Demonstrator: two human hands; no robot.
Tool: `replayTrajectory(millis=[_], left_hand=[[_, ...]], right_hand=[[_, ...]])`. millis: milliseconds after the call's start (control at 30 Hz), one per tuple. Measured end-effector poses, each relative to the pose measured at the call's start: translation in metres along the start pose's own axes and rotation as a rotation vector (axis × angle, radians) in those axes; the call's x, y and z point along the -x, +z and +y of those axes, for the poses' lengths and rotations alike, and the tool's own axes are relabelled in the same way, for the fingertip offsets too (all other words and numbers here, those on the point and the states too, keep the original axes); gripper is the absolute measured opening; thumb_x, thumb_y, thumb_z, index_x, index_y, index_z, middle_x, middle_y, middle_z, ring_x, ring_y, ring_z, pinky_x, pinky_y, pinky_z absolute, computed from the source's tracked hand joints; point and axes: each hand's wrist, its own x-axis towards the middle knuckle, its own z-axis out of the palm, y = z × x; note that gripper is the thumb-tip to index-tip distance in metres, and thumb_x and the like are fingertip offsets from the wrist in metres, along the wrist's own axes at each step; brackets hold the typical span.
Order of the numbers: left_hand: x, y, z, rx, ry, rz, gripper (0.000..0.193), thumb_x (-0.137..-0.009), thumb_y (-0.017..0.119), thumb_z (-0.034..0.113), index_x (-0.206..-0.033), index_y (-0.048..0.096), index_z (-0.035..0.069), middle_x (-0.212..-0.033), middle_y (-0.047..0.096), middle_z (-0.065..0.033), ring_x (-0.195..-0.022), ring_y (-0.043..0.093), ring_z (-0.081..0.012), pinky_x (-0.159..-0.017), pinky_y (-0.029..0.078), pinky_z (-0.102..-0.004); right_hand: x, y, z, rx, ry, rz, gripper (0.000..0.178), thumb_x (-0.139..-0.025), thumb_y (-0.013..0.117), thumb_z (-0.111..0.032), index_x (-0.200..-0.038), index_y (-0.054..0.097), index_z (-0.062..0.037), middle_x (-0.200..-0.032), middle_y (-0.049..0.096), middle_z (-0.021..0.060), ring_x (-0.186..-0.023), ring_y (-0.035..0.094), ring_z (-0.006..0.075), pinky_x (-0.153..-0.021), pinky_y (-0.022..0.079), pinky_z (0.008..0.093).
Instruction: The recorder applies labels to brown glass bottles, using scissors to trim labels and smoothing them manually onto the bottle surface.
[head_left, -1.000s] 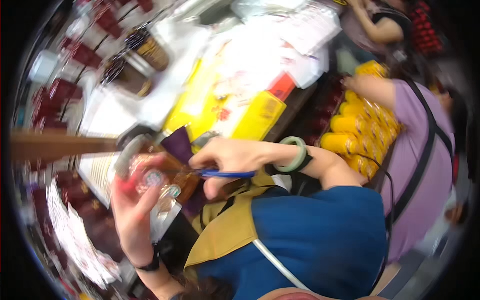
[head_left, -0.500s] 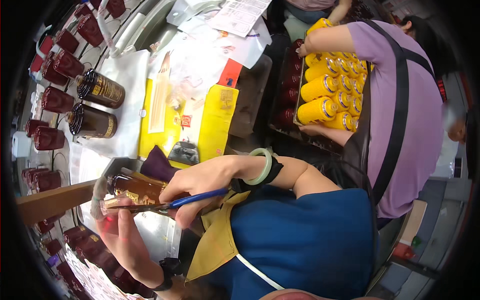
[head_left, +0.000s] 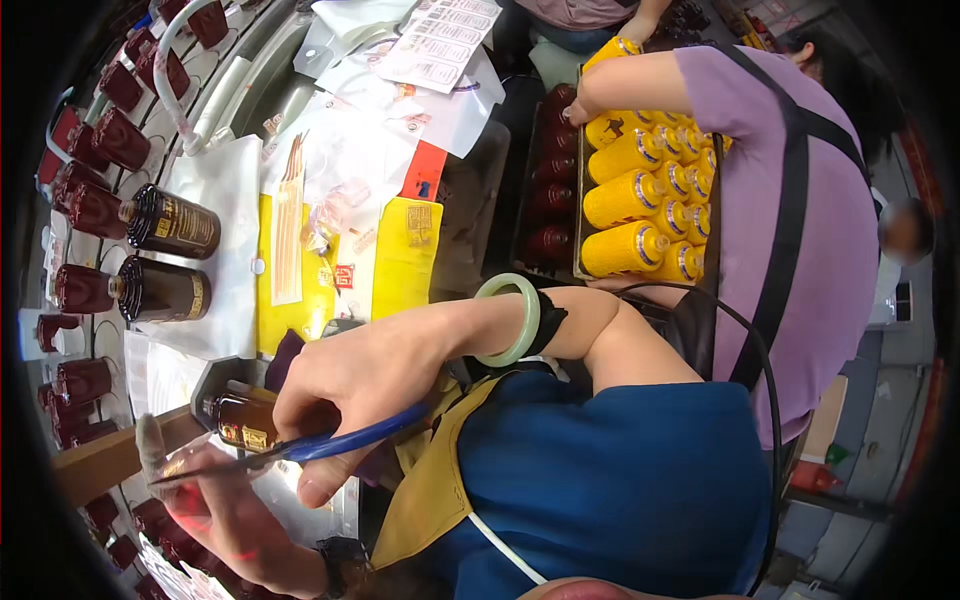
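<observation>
My right hand (head_left: 355,380), with a green bangle at its wrist, is closed round a slim pointed tool (head_left: 350,438) with a blue handle and a dark, thin tip. The tip crosses in front of the fingers of my left hand (head_left: 225,515). One left finger wears a pale finger cot (head_left: 150,445). The left fingers are bent close together, with a clear, filmy piece seeming to be among them; blur hides its kind. Red light falls on this hand. Just beyond both hands an amber bottle (head_left: 243,420) with gold marking lies on its side in a dark holder.
Two dark bottles (head_left: 172,222) lie on white sheeting at the left, beside rows of dark red bottles (head_left: 85,290). Papers and a yellow sheet (head_left: 405,250) cover the table. At right, a person in purple (head_left: 740,230) reaches round a crate of yellow bottles (head_left: 625,200).
Both hands have moved down and left relative to the amber bottle, exposing more of its gold marking. The view has shifted slightly, and a black cable now shows at right.
</observation>
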Motion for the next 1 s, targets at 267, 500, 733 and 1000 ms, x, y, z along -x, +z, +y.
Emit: replayTrajectory(millis=[267, 500, 733, 1000], left_hand=[[0.010, -0.017, 0.000, -0.063, 0.065, 0.279, 0.024, -0.095, 0.067, 0.011, -0.113, 0.056, 0.000, -0.107, 0.058, -0.0092, -0.098, 0.056, -0.0141, -0.090, 0.047, -0.0282], [0.013, -0.001, 0.011, -0.170, 0.025, 0.169, 0.029, -0.093, 0.069, 0.013, -0.114, 0.056, -0.001, -0.110, 0.059, -0.0108, -0.100, 0.057, -0.0166, -0.090, 0.048, -0.0304], [0.002, 0.018, 0.036, -0.174, 0.050, -0.041, 0.067, -0.090, 0.067, 0.000, -0.149, 0.034, 0.000, -0.106, 0.068, -0.0171, -0.089, 0.067, -0.0219, -0.082, 0.055, -0.0305], [-0.012, 0.060, 0.050, -0.248, -0.217, 0.100, 0.062, -0.090, 0.058, -0.007, -0.148, 0.038, -0.002, -0.109, 0.069, -0.0182, -0.101, 0.067, -0.0213, -0.084, 0.057, -0.0311]], right_hand=[[-0.002, -0.012, 0.004, -0.073, -0.117, -0.070, 0.053, -0.080, 0.080, -0.049, -0.082, 0.065, 0.0011, -0.070, 0.069, 0.0095, -0.063, 0.070, 0.0184, -0.056, 0.053, 0.0304], [-0.007, -0.025, 0.016, -0.076, -0.176, -0.151, 0.057, -0.076, 0.082, -0.052, -0.085, 0.062, 0.0005, -0.075, 0.067, 0.0093, -0.072, 0.068, 0.0200, -0.062, 0.051, 0.0337], [-0.012, -0.021, 0.008, -0.065, -0.104, -0.173, 0.058, -0.078, 0.081, -0.050, -0.093, 0.059, 0.0010, -0.079, 0.065, 0.0103, -0.073, 0.066, 0.0211, -0.064, 0.050, 0.0345], [-0.002, -0.038, 0.028, -0.081, -0.018, -0.150, 0.063, -0.074, 0.086, -0.044, -0.109, 0.058, 0.0001, -0.090, 0.066, 0.0068, -0.082, 0.063, 0.0166, -0.073, 0.050, 0.0316]])
